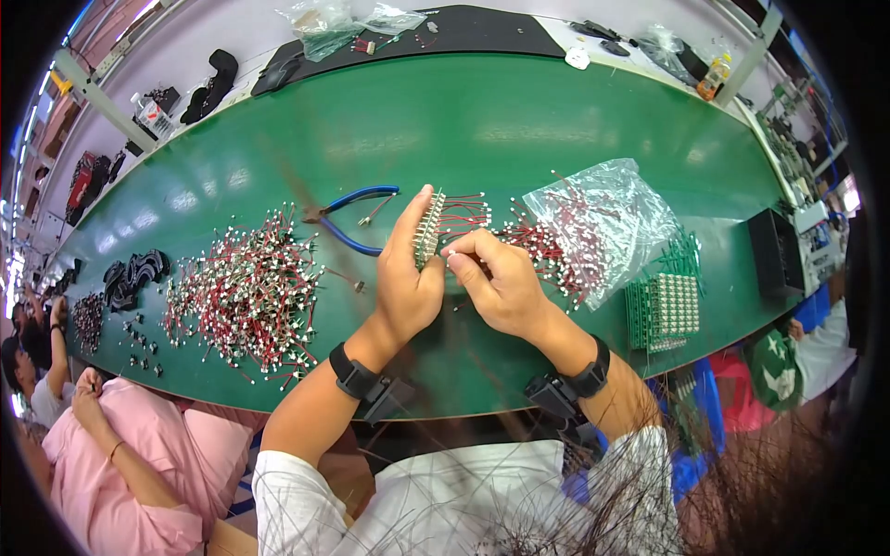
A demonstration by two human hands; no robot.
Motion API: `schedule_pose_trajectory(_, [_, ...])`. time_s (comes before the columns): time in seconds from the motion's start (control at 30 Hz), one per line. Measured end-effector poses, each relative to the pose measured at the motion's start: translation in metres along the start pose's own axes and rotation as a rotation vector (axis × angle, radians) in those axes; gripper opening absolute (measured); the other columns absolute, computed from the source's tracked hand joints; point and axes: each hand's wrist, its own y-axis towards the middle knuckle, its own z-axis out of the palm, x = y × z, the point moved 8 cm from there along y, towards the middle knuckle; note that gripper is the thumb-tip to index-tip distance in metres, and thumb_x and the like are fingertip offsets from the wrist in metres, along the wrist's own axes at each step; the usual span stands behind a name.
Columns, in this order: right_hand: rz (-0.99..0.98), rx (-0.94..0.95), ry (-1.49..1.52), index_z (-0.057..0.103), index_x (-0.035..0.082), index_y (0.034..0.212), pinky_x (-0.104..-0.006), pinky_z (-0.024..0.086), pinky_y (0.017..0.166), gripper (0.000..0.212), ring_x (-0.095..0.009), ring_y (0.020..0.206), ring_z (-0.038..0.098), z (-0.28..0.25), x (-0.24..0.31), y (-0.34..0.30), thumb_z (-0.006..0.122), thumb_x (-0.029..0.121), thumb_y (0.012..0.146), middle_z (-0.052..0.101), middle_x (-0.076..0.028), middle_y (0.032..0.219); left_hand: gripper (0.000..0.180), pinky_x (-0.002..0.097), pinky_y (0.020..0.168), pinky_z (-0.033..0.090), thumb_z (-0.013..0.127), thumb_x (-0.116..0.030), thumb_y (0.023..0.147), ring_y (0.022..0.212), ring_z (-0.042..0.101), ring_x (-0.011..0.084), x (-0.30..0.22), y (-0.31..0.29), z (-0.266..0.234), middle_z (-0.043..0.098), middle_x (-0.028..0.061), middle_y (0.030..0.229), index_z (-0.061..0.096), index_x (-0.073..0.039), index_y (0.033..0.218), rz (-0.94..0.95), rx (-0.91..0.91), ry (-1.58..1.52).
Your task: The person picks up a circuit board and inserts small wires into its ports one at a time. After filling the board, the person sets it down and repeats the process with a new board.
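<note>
My left hand (410,273) is closed around a narrow pale panel of small parts (429,227), held on edge. Red wires (466,213) with white ends stick out from the panel's right side. Close against the panel's lower end, my right hand (501,283) pinches something small and whitish, mostly hidden by the fingertips. Blue-handled pliers (357,196) lie on the green table (454,111) just left of my left hand. Beyond my right hand, a heap of red wires with white connectors (547,246) lies partly under a clear plastic bag (616,218).
A large pile of red-wired connectors (246,292) spreads at left. Stacked green circuit panels (663,310) stand at right, near a black bin (774,252). Black straps (136,278) lie far left. A person in pink (139,445) sits to my left. A black mat (464,32) lines the back.
</note>
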Motion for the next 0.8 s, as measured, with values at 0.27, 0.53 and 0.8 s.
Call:
schedule_pose_trajectory(0.27, [-0.228, -0.143, -0.167, 0.063, -0.003, 0.099, -0.0375, 0.052, 0.062, 0.007, -0.033, 0.069, 0.066, -0.003, 0.019, -0.002, 0.059, 0.001, 0.094, 0.065, -0.017, 0.083, 0.063, 0.0418, 0.113, 0.038, 0.049, 0.01, 0.08, 0.134, 0.05, 0.04, -0.008, -0.003, 0.008, 0.05, 0.0275, 0.144, 0.043, 0.007, 0.143, 0.071, 0.049, 0.043])
schedule_pose_trajectory(0.53, [-0.146, -0.089, -0.243, 0.061, -0.002, 0.09, -0.041, 0.05, 0.057, 0.003, -0.035, 0.065, 0.064, -0.003, 0.012, -0.003, 0.059, 0.001, 0.09, 0.062, -0.018, 0.076, 0.061, 0.0372, 0.111, 0.04, 0.053, 0.008, 0.085, 0.135, 0.051, 0.0308, -0.01, -0.003, 0.01, 0.049, 0.0224, 0.148, 0.044, 0.003, 0.145, 0.147, 0.065, 0.099])
schedule_pose_trajectory(0.8, [-0.191, -0.131, -0.265, 0.059, -0.001, 0.086, -0.0416, 0.049, 0.056, 0.003, -0.034, 0.062, 0.061, -0.006, 0.015, -0.001, 0.058, 0.002, 0.087, 0.058, -0.016, 0.072, 0.058, 0.0409, 0.112, 0.039, 0.056, 0.008, 0.084, 0.136, 0.049, 0.0375, -0.018, -0.002, 0.012, 0.049, 0.0276, 0.146, 0.047, 0.003, 0.142, 0.225, 0.103, 0.147])
